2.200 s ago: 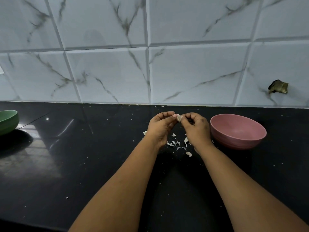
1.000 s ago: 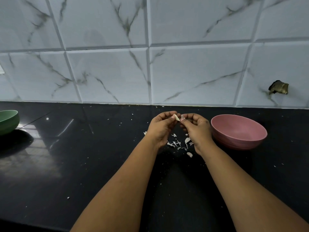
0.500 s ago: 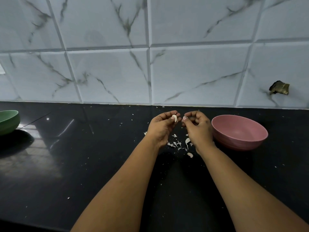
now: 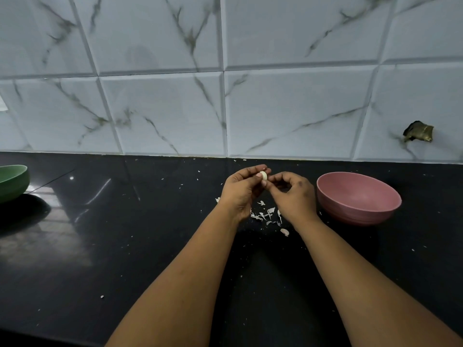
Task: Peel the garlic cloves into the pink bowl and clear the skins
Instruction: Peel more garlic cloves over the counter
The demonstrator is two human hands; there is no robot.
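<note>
A pale garlic clove [image 4: 263, 177] is pinched in the fingertips of my left hand [image 4: 241, 191], held above the black counter. My right hand [image 4: 292, 196] is just to its right, fingers curled, with the fingertips touching the clove's lower side. Under both hands lies a scatter of white garlic skins [image 4: 268, 216], with one larger flake [image 4: 284, 232] a little nearer to me. The pink bowl [image 4: 358, 198] stands on the counter right of my right hand; the part of its inside that I can see holds nothing.
A green bowl [image 4: 12, 181] sits at the far left edge of the black counter [image 4: 125, 234]. Small white flecks dot the counter. A marble-tiled wall [image 4: 225, 96] rises behind, with a chipped hole [image 4: 418, 132] at the right.
My hands had drawn slightly apart half a second ago; now they are together again at the clove, which shows more bare white surface in my left fingertips.
</note>
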